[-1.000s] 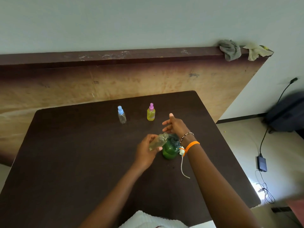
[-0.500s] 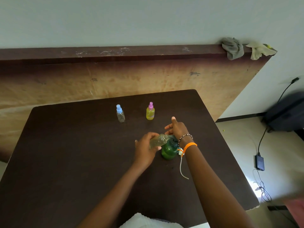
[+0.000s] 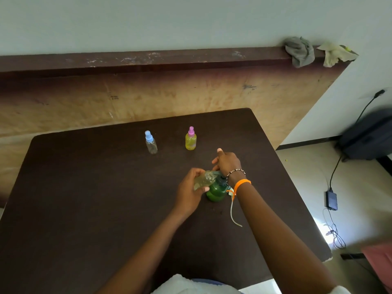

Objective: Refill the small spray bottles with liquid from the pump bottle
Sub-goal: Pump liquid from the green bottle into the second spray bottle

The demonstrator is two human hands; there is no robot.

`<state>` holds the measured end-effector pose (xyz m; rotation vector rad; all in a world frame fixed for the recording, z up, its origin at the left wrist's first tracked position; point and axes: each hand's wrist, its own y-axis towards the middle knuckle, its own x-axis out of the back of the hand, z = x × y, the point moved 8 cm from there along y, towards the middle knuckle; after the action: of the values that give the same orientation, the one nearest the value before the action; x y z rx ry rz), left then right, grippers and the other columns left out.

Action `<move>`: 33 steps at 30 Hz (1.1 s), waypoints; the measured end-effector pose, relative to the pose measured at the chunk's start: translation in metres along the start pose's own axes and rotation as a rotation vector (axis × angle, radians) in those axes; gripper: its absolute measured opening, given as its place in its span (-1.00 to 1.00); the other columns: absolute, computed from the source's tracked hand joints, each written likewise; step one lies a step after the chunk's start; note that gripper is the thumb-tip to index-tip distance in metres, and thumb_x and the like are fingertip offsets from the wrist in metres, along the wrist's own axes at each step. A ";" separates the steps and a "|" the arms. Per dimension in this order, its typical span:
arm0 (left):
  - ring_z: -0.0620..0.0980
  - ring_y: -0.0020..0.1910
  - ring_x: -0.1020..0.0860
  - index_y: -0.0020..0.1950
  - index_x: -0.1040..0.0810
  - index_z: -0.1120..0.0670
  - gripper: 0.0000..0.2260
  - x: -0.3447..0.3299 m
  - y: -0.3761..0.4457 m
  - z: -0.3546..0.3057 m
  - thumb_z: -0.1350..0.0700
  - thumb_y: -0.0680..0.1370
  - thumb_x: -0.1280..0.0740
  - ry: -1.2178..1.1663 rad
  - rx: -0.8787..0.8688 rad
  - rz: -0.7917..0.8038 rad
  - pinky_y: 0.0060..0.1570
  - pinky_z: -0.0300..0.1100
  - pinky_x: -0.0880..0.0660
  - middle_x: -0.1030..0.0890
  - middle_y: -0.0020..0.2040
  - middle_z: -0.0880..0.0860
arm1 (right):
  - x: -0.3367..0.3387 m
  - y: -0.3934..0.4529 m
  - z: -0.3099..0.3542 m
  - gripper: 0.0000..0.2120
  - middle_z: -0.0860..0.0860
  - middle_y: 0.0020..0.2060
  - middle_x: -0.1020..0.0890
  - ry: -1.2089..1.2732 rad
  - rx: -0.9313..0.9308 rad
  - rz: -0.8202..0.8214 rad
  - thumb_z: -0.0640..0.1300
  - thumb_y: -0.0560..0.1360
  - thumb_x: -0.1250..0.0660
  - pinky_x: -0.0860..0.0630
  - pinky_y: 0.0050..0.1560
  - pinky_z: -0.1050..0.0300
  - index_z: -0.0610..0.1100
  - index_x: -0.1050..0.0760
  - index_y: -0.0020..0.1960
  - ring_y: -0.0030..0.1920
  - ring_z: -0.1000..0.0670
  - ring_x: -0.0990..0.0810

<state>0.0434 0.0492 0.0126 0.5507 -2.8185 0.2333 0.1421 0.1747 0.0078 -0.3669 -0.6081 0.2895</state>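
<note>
A green pump bottle (image 3: 216,190) stands near the middle of the dark table (image 3: 84,198). My left hand (image 3: 188,193) holds a small uncapped clear bottle (image 3: 204,179), tilted with its mouth at the pump's spout. My right hand (image 3: 227,162) rests on top of the pump head, fingers partly spread. Further back stand a clear spray bottle with a blue cap (image 3: 151,142) and a yellow-filled spray bottle with a pink cap (image 3: 191,139), both upright and apart from my hands.
A wooden panel with a dark ledge (image 3: 148,60) runs behind the table; two rags (image 3: 300,50) lie on its right end. On the floor at right are a charger with cables (image 3: 331,200) and a dark bag (image 3: 369,134).
My right hand has come down from hovering above the pump onto its head. The small bottle in my left hand has stayed at the spout.
</note>
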 end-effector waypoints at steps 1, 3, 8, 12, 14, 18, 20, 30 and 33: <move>-0.09 -0.01 -0.53 0.03 -0.44 0.01 -0.69 -0.001 0.000 0.001 0.32 0.40 -0.40 -0.010 0.003 0.005 -0.05 -0.33 -0.43 -0.56 -0.03 -0.07 | -0.001 0.000 0.001 -0.49 -0.02 -0.47 -0.56 -0.013 -0.005 0.019 0.06 0.63 -0.04 -0.46 0.03 0.04 -0.11 -0.50 -0.37 -0.30 -0.01 -0.52; -0.06 0.03 -0.54 0.03 -0.43 -0.01 -0.68 -0.004 0.002 0.002 0.32 0.40 -0.40 -0.015 0.002 0.013 0.01 -0.22 -0.45 -0.57 0.01 -0.03 | 0.000 0.000 0.001 -0.49 -0.03 -0.47 -0.57 -0.012 -0.008 0.010 0.06 0.63 -0.04 -0.48 0.04 0.02 -0.12 -0.50 -0.38 -0.29 -0.02 -0.54; -0.01 0.02 -0.55 0.02 -0.42 0.04 -0.68 -0.008 0.000 0.007 0.34 0.40 -0.39 -0.026 0.015 0.010 0.04 -0.12 -0.48 -0.58 0.01 0.02 | 0.004 -0.006 -0.002 -0.50 -0.08 -0.42 -0.60 0.002 0.004 -0.091 0.04 0.61 -0.05 -0.54 0.10 -0.09 -0.11 -0.49 -0.40 -0.14 -0.17 -0.65; 0.01 0.03 -0.55 0.00 -0.42 -0.03 -0.67 -0.010 -0.001 0.013 0.33 0.41 -0.38 -0.079 0.053 0.024 0.10 0.01 -0.49 -0.58 0.02 0.02 | 0.004 -0.007 0.001 -0.52 -0.07 -0.39 -0.61 -0.036 -0.002 -0.063 0.05 0.61 -0.05 -0.52 0.12 -0.07 -0.09 -0.51 -0.37 -0.09 -0.16 -0.64; 0.00 0.05 -0.55 -0.01 -0.41 -0.09 -0.65 -0.010 0.000 0.014 0.32 0.41 -0.38 -0.109 0.071 0.028 0.13 0.05 -0.49 -0.58 0.03 0.01 | 0.002 -0.007 0.003 -0.53 -0.04 -0.40 -0.59 -0.047 -0.022 -0.013 0.08 0.60 -0.07 -0.50 0.14 -0.04 -0.09 -0.52 -0.36 -0.08 -0.14 -0.62; 0.00 0.06 -0.56 -0.03 -0.42 -0.15 -0.62 -0.010 0.001 0.015 0.30 0.39 -0.39 -0.131 0.070 0.026 0.14 0.08 -0.49 -0.59 0.03 -0.01 | 0.000 -0.005 0.005 -0.53 -0.02 -0.42 -0.57 -0.064 -0.044 0.037 0.10 0.60 -0.10 -0.48 0.13 -0.01 -0.09 -0.52 -0.36 -0.11 -0.10 -0.57; 0.00 0.06 -0.56 -0.03 -0.42 -0.14 -0.62 -0.011 0.001 0.014 0.31 0.40 -0.39 -0.142 0.067 0.024 0.14 0.07 -0.49 -0.59 0.03 -0.01 | 0.002 -0.005 0.004 -0.53 -0.04 -0.42 -0.58 -0.041 -0.045 0.021 0.09 0.59 -0.11 -0.49 0.10 -0.01 -0.11 -0.52 -0.36 -0.13 -0.10 -0.57; 0.01 0.03 -0.57 -0.03 -0.41 -0.10 -0.63 -0.011 0.000 0.014 0.35 0.41 -0.37 -0.150 0.059 0.014 0.10 0.00 -0.51 -0.59 0.02 0.03 | 0.004 -0.006 0.001 -0.53 -0.06 -0.39 -0.60 -0.029 -0.016 -0.034 0.03 0.61 -0.07 -0.54 0.06 0.02 -0.12 -0.49 -0.37 -0.33 -0.02 -0.59; -0.01 0.05 -0.56 -0.01 -0.41 -0.07 -0.64 -0.010 0.000 0.014 0.35 0.41 -0.37 -0.152 0.059 0.021 0.13 0.00 -0.50 -0.59 0.03 0.03 | 0.002 -0.005 0.002 -0.53 -0.05 -0.42 -0.59 -0.060 -0.035 0.010 0.07 0.60 -0.09 -0.50 0.05 0.02 -0.11 -0.50 -0.37 -0.23 -0.07 -0.59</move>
<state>0.0492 0.0503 -0.0036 0.5752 -2.9742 0.2911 0.1430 0.1715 0.0118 -0.3963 -0.6709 0.3009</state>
